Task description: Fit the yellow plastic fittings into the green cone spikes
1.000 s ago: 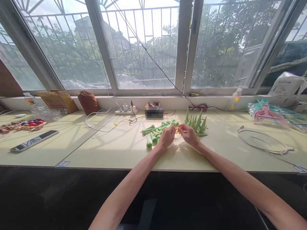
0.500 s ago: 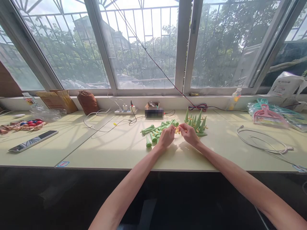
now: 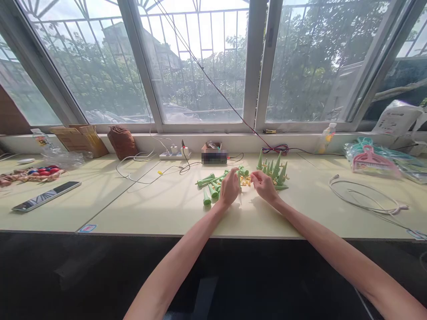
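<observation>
My left hand is closed around a slim green cone-shaped piece, which shows at the fingertips. Facing it, my right hand has thumb and fingers pinched together; whatever may be between them is too small to make out. Small yellow pieces lie on the table between the two hands. Loose green cones are heaped to the left, partly behind my left hand. Several green cones with yellow bits at their bases stand upright just beyond my right hand, and another lies flat there.
Behind the pieces stands a small open box, beside a power strip with cords. A phone and red and blue balls lie at left. At right are a coiled cable and a pink dustpan.
My left hand has turned more upright and moved slightly left, away from my right hand. The green piece in it now points up and down. My right hand has barely shifted.
</observation>
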### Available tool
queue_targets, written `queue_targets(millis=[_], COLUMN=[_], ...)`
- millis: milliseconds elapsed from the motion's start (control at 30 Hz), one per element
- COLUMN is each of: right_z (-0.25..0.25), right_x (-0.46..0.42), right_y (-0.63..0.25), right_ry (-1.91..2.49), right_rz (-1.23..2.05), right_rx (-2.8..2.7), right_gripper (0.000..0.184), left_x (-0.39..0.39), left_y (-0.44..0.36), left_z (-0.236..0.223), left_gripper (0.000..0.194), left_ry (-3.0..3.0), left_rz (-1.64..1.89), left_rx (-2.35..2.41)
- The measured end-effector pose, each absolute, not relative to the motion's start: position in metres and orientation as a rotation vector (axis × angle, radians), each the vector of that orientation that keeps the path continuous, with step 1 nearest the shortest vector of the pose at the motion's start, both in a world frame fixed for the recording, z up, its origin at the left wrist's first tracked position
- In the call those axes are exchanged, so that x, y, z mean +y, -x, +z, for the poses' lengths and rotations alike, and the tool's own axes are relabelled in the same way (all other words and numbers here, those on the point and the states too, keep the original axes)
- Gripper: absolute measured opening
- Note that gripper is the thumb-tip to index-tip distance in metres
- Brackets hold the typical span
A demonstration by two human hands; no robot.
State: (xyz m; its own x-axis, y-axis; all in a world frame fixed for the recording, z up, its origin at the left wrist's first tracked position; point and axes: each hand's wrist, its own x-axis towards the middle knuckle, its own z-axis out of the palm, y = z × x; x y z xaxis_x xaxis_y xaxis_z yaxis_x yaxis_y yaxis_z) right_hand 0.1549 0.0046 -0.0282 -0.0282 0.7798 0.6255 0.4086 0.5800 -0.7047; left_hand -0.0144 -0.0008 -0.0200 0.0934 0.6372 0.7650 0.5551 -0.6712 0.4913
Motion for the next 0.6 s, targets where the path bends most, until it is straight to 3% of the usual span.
queue_targets(millis=[267,433,600], right_z=[-0.0286,-0.0283,-0.0292], right_x=[0.0051,0.0048,0.0054], right_y=[-0.155,-0.1551,-0.1553], right_ry=[1.025,1.036,1.039], right_rz=[0.381,0.369,0.369], right_rx=[-1.647,-1.65,-1.653], right_gripper=[0.027,0.027,0.028], left_x=[-0.0011,0.0017,0.0039], left_y=[0.0122,0.0115,0.0122], left_z=[-0.019,-0.0221,-0.0247], left_gripper=[0.019,0.028,0.015], left_ry=[-2.215,-2.169,-2.202], left_rz=[1.7,1.667,1.527], left_rx=[1.249,1.292,1.324])
